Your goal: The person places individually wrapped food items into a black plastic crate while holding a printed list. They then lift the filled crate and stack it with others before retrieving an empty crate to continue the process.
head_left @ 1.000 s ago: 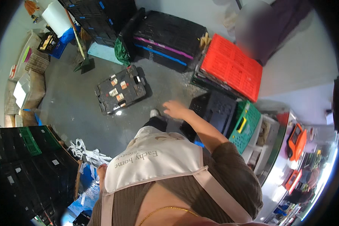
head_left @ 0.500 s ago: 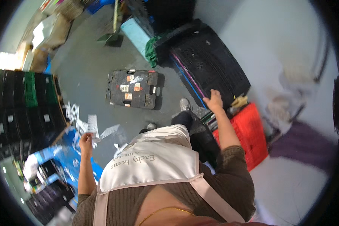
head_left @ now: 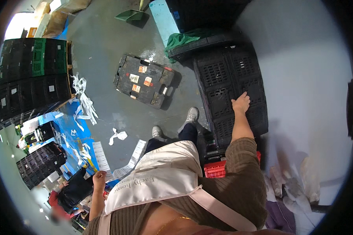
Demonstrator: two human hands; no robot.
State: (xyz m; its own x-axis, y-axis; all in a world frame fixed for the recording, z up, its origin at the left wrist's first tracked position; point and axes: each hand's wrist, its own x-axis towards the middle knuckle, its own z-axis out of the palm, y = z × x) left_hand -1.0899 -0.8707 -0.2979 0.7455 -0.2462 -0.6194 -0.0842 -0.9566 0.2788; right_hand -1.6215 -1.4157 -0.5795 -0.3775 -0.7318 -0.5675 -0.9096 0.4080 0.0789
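Note:
A long white paper strip [head_left: 102,157] with printed lines hangs from my left hand [head_left: 99,179], whose fingers are pinched on it. The strip bends low beside my apron, and its other end [head_left: 135,154] rises near my legs. On the right, my right hand [head_left: 241,103] rests on the slatted side of a black plastic crate [head_left: 219,94], fingers spread and not wrapped round anything. A red crate [head_left: 215,169] shows below the black one, partly hidden by my right sleeve.
A black lidded box [head_left: 145,80] with stickers lies on the grey floor ahead. Stacked black crates [head_left: 31,62] stand at left, with white paper scraps [head_left: 84,98] beside them. A green dustpan [head_left: 130,15] lies farther off. Another person [head_left: 57,199] is at lower left.
My view has turned. The right hand has shifted from the black crate's near edge onto its slatted face. The left hand still holds the paper strip, now hanging lower in view.

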